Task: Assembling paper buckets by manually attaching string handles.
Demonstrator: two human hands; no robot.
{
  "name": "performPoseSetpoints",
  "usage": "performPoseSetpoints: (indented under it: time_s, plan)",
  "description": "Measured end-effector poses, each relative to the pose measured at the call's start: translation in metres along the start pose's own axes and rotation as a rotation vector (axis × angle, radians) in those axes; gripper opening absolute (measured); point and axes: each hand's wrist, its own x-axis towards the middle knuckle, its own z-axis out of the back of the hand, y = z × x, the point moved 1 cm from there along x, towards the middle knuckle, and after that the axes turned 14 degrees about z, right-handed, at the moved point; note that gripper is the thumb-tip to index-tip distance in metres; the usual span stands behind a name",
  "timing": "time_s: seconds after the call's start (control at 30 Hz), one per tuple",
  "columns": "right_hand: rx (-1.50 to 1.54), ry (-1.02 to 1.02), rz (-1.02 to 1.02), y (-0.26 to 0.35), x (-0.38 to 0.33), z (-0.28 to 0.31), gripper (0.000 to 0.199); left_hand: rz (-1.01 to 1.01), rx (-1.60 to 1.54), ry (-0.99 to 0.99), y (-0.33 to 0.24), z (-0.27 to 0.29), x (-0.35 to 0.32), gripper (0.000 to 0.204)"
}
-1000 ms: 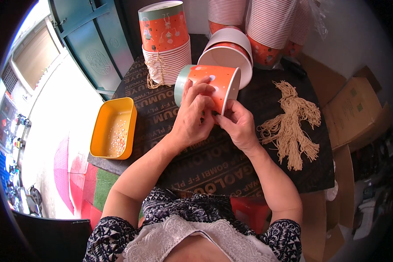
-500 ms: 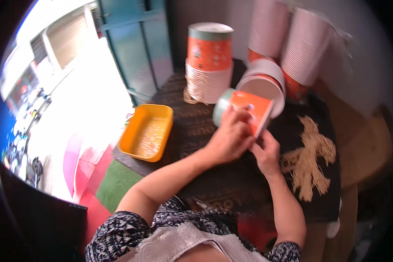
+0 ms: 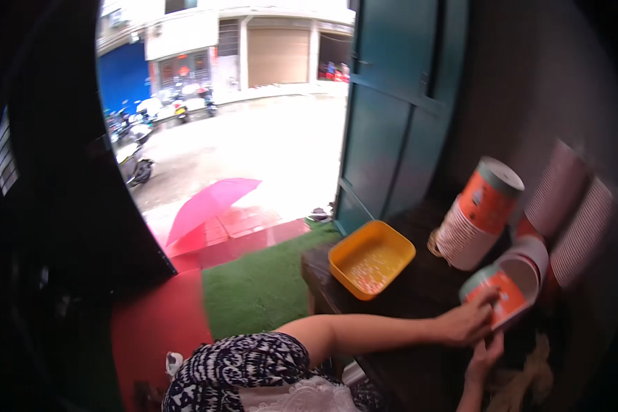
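An orange paper tub point(image 3: 512, 296) with a green base band lies tilted in my hands at the right of the view. My left hand point(image 3: 468, 321) grips its orange side, fingers bent over it. Below, my right hand point(image 3: 486, 357) pinches the tub near its rim; part of those fingers is hidden. Just behind, another paper tub point(image 3: 529, 269) lies on its side with its white mouth showing. A bundle of tan twine point(image 3: 532, 374) lies close to my right hand.
On the dark table stands a yellow plastic bin point(image 3: 399, 255) with small pale bits inside. Beyond it rises a stack of upturned tubs point(image 3: 486, 206). Taller white tub stacks point(image 3: 584, 226) lean at right. A green door point(image 3: 391, 137) and pink umbrella point(image 3: 213, 206) are farther off.
The view has swung left, so the table and hands now appear farther right and the doorway and umbrella show more. Both hands keep hold of the same orange tub.
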Motion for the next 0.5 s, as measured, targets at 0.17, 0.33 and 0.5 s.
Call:
performPoseSetpoints:
  time_s: [0.17,0.33,0.5]
  plan:
    - [-0.173,0.027,0.12,-0.009,-0.002,0.006,0.05,0.099,-0.016,0.122,0.013,-0.011,-0.007,0.024]
    - [-0.265,-0.022,0.07,0.017,-0.004,-0.003,0.044,-0.002,-0.007,0.109,0.019,-0.008,-0.007,0.03]
    - [-0.328,-0.033,0.083,0.006,-0.005,0.002,0.041,0.11,0.012,0.05,0.009,-0.012,-0.005,0.03]
